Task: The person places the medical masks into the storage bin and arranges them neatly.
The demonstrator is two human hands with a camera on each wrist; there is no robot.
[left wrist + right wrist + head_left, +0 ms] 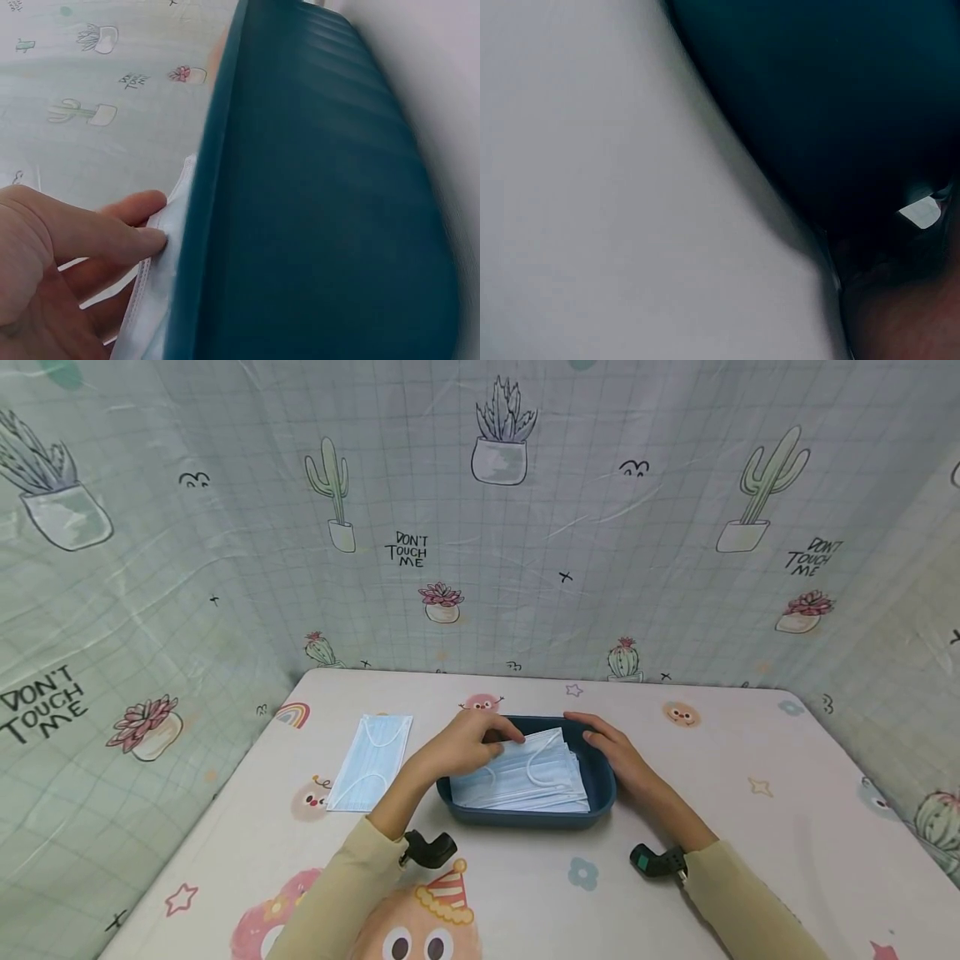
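A dark blue bin (525,818) stands on the table with a stack of light blue face masks (525,789) inside it. My left hand (467,745) reaches over the bin's left side. Its thumb and fingers pinch the edge of a face mask (166,240) in the left wrist view, where the bin's wall hides the rest of the stack. At the bin's back right corner, my right hand (617,752) holds the rim, the thumb over the inner side. The right wrist view shows the bin's dark outer wall (840,112) and a blurred part of that hand.
A single face mask (369,764) lies flat on the table to the left of the bin. The table wears a white cover (720,768) with cartoon prints. Behind and on both sides hangs a printed curtain (420,460).
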